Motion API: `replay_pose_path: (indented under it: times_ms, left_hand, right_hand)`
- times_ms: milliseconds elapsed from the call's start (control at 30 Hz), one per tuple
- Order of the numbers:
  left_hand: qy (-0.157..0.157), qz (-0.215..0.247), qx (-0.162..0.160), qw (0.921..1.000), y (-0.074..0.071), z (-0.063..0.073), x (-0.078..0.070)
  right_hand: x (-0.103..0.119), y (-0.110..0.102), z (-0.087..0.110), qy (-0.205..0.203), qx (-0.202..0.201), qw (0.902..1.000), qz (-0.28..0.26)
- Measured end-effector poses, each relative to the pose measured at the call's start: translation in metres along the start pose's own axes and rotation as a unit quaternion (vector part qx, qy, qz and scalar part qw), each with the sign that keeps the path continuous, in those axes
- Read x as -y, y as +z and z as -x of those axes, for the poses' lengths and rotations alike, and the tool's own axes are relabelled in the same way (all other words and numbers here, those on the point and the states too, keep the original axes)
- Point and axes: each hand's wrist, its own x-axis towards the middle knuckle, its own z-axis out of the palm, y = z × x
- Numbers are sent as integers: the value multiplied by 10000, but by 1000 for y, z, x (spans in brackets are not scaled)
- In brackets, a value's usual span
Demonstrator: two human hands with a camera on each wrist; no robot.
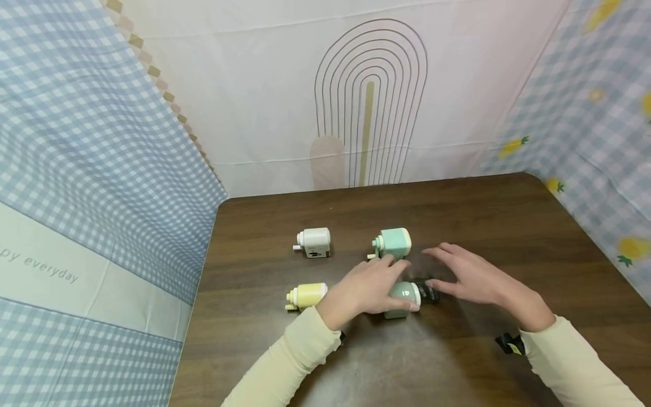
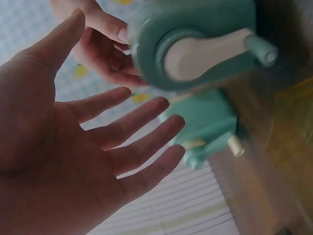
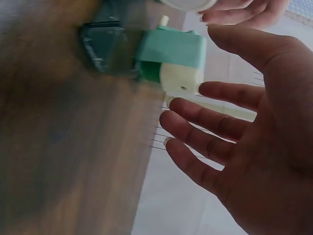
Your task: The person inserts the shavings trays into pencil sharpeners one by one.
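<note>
Four crank pencil sharpeners stand on the brown table. Over the dark green sharpener (image 1: 405, 294) is my left hand (image 1: 368, 285), fingers extended and spread, partly covering its crank side. My right hand (image 1: 475, 277) hovers to the right with loosely bent fingers; its thumb overlaps a dark see-through drawer-like piece (image 3: 100, 41) beside that sharpener. In the left wrist view, the dark green sharpener's white crank (image 2: 195, 56) faces the left palm. Beyond both hands stands the mint sharpener (image 1: 395, 242), an opening in its lower body visible in the right wrist view. Both palms hold nothing.
To the left are the white sharpener (image 1: 317, 242) and the yellow sharpener (image 1: 308, 295), the latter partly behind my left forearm. A patterned white cloth (image 1: 264, 102) hangs along the table's back edge, with checked cloths at both sides.
</note>
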Motion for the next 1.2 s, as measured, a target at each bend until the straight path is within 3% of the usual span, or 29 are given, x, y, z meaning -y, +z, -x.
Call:
replay_pose_path:
  times_ms: [267, 533, 933, 1200]
  left_hand:
    - [-57, -179, 288, 9994, 21, -7, -12]
    - [-254, -318, 341, 9986, 38, -13, -16]
    - [8, -405, 100, 9991, 49, -21, -11]
    - [167, -419, 64, 9990, 49, -23, -10]
  right_hand:
    - [-3, 17, 3, 36, 320, 9995, 59]
    - [-5, 29, 7, 246, 657, 9974, 182]
    - [-5, 37, 10, 199, 644, 9977, 34]
    - [-2, 43, 9, -93, 530, 9985, -134]
